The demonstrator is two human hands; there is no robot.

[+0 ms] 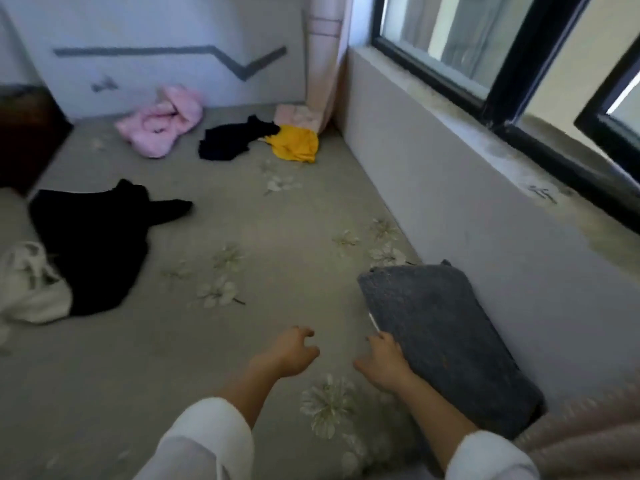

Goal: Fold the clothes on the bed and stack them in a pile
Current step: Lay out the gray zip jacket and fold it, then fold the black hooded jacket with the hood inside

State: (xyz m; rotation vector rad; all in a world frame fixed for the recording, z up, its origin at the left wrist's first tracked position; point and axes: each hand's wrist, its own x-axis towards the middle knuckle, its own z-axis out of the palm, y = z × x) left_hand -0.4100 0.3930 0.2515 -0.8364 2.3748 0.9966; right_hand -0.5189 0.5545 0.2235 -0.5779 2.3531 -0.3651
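A folded grey garment (446, 337) lies on the bed (259, 220) against the right wall. My right hand (382, 362) touches its near-left edge, fingers loose. Just left of it, my left hand (294, 351) hovers over the sheet with loosely curled fingers, holding nothing. Loose clothes lie further off: a large black garment (93, 244) beside a white one (27, 285) at the left, a pink jacket (162, 123), a small black garment (232, 142) and a yellow one (296, 143) near the far wall.
The grey floral sheet covers the bed. A low wall (467, 202) with a window sill (554, 174) runs along the right. A pink curtain (325, 64) hangs in the far corner over a pale pink cloth (294, 116). Dark furniture (24, 133) stands at the far left. A fuzzy beige blanket (588, 441) lies bottom right.
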